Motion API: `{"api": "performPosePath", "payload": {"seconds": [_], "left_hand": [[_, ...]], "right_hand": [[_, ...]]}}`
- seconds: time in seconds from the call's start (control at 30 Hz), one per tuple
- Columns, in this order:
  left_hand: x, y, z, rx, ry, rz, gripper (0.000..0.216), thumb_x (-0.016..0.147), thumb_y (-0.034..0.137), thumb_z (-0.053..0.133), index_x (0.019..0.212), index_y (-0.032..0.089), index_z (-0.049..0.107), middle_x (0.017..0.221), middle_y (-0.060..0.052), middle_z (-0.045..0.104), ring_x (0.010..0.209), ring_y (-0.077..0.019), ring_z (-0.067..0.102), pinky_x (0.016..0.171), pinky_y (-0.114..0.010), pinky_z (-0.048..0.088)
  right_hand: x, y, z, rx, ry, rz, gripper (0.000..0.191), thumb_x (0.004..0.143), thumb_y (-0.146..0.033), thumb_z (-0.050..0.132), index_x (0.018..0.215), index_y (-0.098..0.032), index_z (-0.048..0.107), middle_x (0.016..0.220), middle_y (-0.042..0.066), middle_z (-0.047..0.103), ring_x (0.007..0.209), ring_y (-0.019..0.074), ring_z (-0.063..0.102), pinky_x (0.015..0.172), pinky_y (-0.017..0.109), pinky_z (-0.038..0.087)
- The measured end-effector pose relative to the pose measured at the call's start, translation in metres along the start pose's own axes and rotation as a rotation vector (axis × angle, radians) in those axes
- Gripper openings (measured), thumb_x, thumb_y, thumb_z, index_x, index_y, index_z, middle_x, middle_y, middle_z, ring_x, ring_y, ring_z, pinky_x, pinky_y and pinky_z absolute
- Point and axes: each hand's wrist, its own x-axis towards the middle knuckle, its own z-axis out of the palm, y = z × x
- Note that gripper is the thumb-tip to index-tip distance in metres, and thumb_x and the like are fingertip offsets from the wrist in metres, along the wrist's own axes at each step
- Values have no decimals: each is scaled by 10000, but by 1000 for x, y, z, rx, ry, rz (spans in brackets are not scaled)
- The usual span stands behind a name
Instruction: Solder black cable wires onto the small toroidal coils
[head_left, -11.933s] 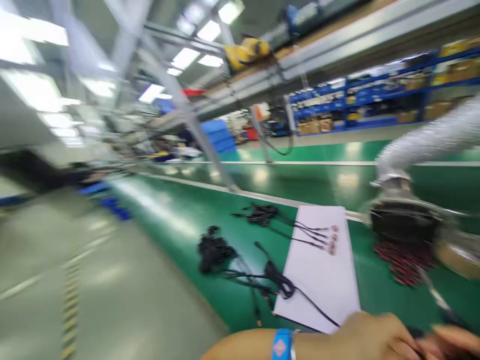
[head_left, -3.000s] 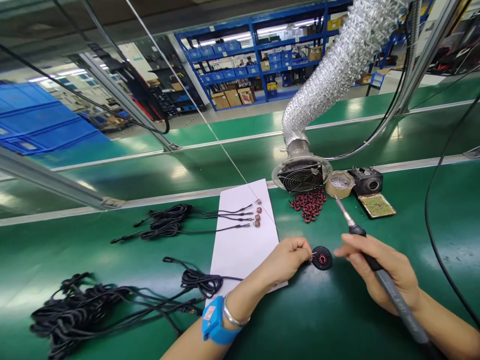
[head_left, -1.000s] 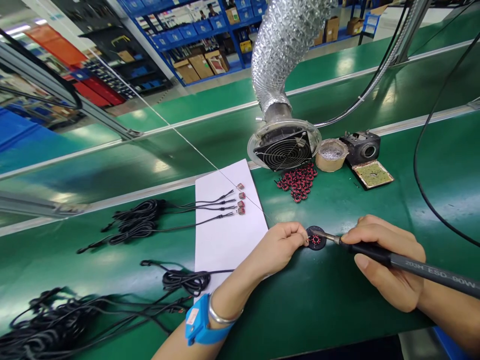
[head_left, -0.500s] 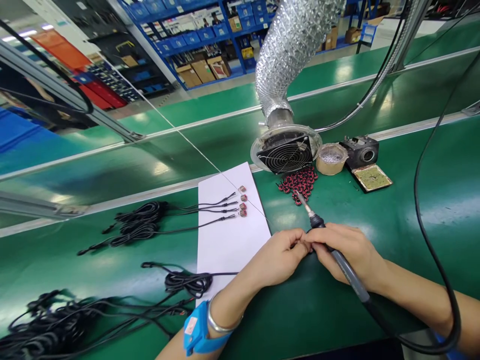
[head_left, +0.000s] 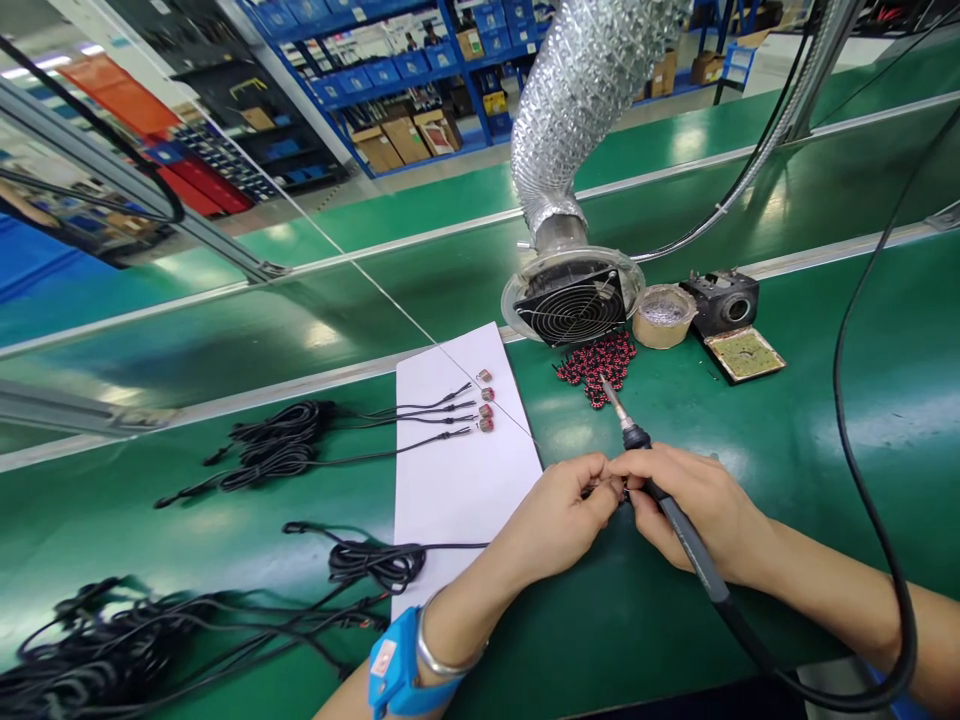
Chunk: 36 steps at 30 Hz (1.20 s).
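Note:
My right hand (head_left: pixel 701 505) is closed around a soldering iron (head_left: pixel 694 550), whose metal tip points up and away, in line with a pile of small red-and-black ring parts (head_left: pixel 600 365). My left hand (head_left: pixel 566 510) is pinched shut just left of it, fingertips meeting those of the right. A dark cable end shows between them, mostly hidden by fingers. The black cable (head_left: pixel 454 547) runs from a coil (head_left: pixel 379 568) and passes behind my left forearm. On my left wrist are a blue strap (head_left: pixel 405 660) and a metal bangle.
White sheet (head_left: pixel 450 480) bears several small reddish parts (head_left: pixel 487 410) beside stripped cable ends. Coiled black cables (head_left: pixel 285 440) and a larger cable heap (head_left: pixel 112 650) lie left. Behind stand a fume extractor (head_left: pixel 574 305), a solder tape roll (head_left: pixel 664 318) and an iron stand with sponge (head_left: pixel 746 352).
The soldering iron has shifted slightly, its tip a little to the right. My right fingers have moved a bit against the left fingertips. The parts on the sheet have not moved.

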Motion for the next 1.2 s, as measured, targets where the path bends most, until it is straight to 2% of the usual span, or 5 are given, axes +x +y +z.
{"api": "performPosePath", "payload": {"seconds": [0.23,0.4,0.6,0.97,1.2], "left_hand": [[1,3,1,-53,-36,-7,216,917,323,455,774,179,528,635,38,482,592,-124,427,577,-255,350],[1,5,2,-4,-84,-11,234,903,250,419,694,191,503,609,27,544,605,-131,485,633,-264,378],[0,-3,7,-97,-11,-20,177,900,264,423,750,201,492,524,63,492,515,-116,397,553,-245,338],[2,-7,12,-131,77,-41,177,920,267,417,781,206,508,506,68,530,522,-121,433,599,-247,358],[1,-2,14,-104,100,-78,205,923,298,418,758,208,498,498,63,546,522,-126,448,623,-258,367]], "right_hand": [[1,0,1,86,-10,4,398,838,-18,458,1182,-199,544,869,16,643,736,149,588,687,259,488],[-5,5,0,53,-65,-58,356,882,-56,453,1185,-210,555,810,16,588,710,164,553,648,269,468],[-2,8,-6,101,-46,-39,451,804,-47,506,1229,-195,533,922,34,648,825,170,618,761,283,515],[1,8,6,66,82,17,356,817,-47,476,1114,-213,578,860,23,663,753,162,628,704,277,531],[-5,-5,-20,65,175,9,344,913,-55,486,1207,-206,583,876,22,701,731,147,662,700,265,541]]}}
